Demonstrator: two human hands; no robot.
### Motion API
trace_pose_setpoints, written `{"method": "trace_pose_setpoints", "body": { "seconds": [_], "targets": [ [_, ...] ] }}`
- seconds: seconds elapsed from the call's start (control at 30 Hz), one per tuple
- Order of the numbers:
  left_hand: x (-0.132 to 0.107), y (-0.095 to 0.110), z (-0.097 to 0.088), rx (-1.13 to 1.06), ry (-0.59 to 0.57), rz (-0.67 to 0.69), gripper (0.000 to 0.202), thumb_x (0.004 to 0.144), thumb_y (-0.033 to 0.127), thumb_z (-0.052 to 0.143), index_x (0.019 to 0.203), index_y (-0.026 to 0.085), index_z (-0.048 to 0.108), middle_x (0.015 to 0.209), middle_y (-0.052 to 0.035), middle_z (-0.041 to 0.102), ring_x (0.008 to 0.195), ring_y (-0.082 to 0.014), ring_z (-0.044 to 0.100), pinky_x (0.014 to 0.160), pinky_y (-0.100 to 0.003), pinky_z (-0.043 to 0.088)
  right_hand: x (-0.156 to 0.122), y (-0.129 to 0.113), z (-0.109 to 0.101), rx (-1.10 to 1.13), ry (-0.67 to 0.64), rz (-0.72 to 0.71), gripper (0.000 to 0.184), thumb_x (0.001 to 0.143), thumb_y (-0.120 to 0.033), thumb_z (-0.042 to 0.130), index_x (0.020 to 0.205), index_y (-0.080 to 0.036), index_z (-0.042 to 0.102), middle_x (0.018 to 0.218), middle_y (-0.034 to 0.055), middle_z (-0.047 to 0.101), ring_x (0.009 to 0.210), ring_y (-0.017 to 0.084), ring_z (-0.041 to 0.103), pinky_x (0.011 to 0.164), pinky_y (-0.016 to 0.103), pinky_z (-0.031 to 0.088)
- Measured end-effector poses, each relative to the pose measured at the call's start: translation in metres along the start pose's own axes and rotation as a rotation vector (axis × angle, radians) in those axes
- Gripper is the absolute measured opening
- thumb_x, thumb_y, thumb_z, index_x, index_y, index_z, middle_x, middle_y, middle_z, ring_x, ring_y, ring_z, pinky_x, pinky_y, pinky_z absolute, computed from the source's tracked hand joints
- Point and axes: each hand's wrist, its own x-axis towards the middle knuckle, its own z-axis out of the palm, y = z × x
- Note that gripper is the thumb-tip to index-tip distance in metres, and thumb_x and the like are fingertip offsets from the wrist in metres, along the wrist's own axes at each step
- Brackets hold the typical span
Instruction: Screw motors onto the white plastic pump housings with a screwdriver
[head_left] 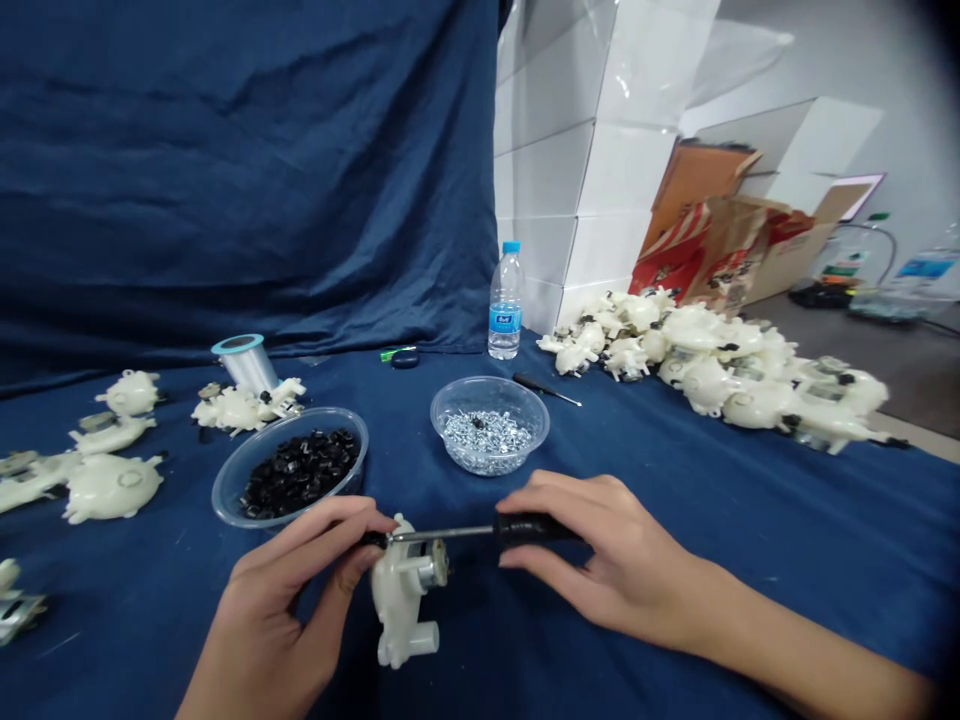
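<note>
Between my hands is a cream-white plastic gear housing point(397, 605) with a small metal motor point(433, 565) on its right side. My left hand point(296, 590) is closed, pinching a small black part point(374, 539) against the housing's upper end. My right hand point(600, 545) grips the black handle of a screwdriver point(536, 530). The shaft points left and its tip meets the top of the housing by the black part. Any screw at the tip is too small to make out clearly.
A clear bowl of black parts point(289, 505) stands at left, a clear bowl of screws point(490, 462) ahead. Behind them are a second screwdriver point(547, 388), a water bottle point(505, 305) and a spool point(247, 362). White housings point(705, 360) pile up at right; several more point(112, 487) lie left.
</note>
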Motion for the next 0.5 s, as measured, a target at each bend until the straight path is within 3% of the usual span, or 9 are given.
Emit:
{"method": "trace_pose_setpoints", "body": {
  "seconds": [0.13,0.23,0.4,0.5],
  "targets": [
    [0.0025,0.0034,0.0015,-0.035,0.020,0.002,0.021,0.096,0.020,0.063,0.110,0.033,0.073,0.111,0.0047,0.078,0.096,-0.0121,0.078,0.087,-0.011,0.059,0.0008,0.0020,-0.0019,0.056,0.013,-0.059,0.013,0.100,-0.021,0.064,0.108,-0.011,0.069,0.081,0.0032,0.068,0.066,0.012,0.061,0.059,0.027,0.044],
    [0.0044,0.0072,0.0018,-0.045,0.003,0.019,0.023,0.095,0.017,0.063,0.108,0.034,0.072,0.109,0.0067,0.077,0.093,-0.0100,0.078,0.082,-0.008,0.058,0.0027,0.0017,-0.0036,0.072,-0.038,0.015,0.015,0.102,-0.022,0.061,0.101,-0.012,0.072,0.072,0.0006,0.061,0.060,0.012,0.052,0.056,0.028,0.039],
    [0.0024,0.0097,0.0016,-0.062,0.042,0.000,0.022,0.096,0.019,0.062,0.107,0.034,0.073,0.107,0.0064,0.077,0.092,-0.0100,0.078,0.084,-0.010,0.059,0.0021,0.0038,-0.0037,0.154,-0.051,-0.003,0.016,0.098,-0.020,0.068,0.111,-0.010,0.069,0.089,0.0052,0.069,0.072,0.013,0.062,0.063,0.026,0.046],
    [0.0003,0.0083,0.0011,-0.044,0.003,0.016,0.024,0.096,0.017,0.061,0.110,0.034,0.071,0.111,0.0064,0.076,0.096,-0.0096,0.077,0.085,-0.009,0.058,0.0024,0.0030,-0.0039,0.103,-0.012,-0.037,0.013,0.101,-0.020,0.064,0.105,-0.010,0.071,0.079,0.0034,0.067,0.064,0.012,0.059,0.058,0.026,0.043]
  ]
}}
